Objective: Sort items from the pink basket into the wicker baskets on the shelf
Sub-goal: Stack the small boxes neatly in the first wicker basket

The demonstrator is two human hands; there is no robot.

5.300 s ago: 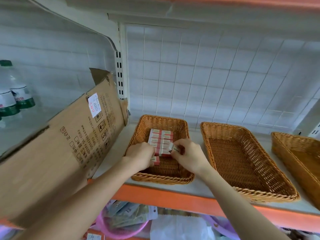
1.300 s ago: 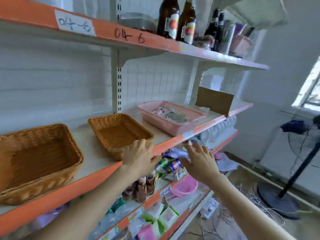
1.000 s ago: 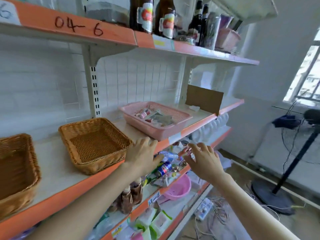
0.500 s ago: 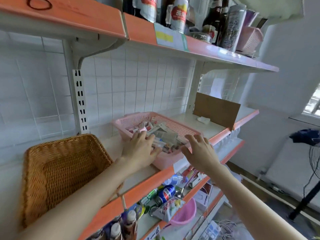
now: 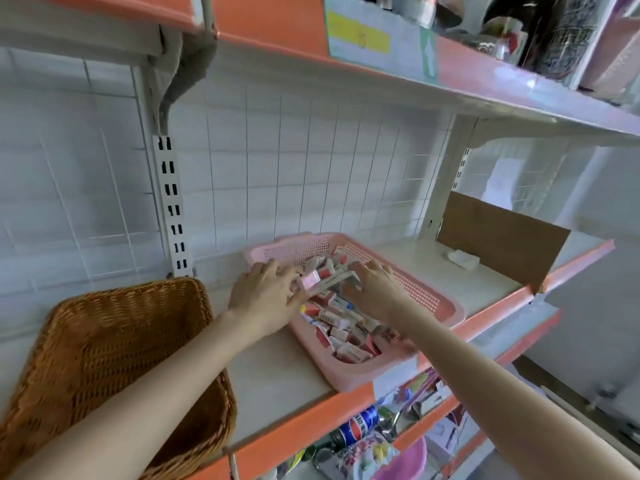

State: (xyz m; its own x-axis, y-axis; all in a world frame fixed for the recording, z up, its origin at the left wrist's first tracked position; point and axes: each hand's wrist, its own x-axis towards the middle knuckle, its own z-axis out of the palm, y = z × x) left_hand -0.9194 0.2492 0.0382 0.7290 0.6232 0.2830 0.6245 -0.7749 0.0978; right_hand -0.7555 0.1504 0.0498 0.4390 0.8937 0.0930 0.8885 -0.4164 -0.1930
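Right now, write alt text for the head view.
The left hand and right hand reach into a pink basket of small boxes on an orange-edged shelf; whether either grips anything is unclear. A wicker basket sits to its left.

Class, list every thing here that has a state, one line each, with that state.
pink basket: heaped with small boxes.
wicker basket: empty where visible.
left hand: at the long pale box, grip unclear.
right hand: fingers spread over the boxes.
cardboard sheet: standing upright.
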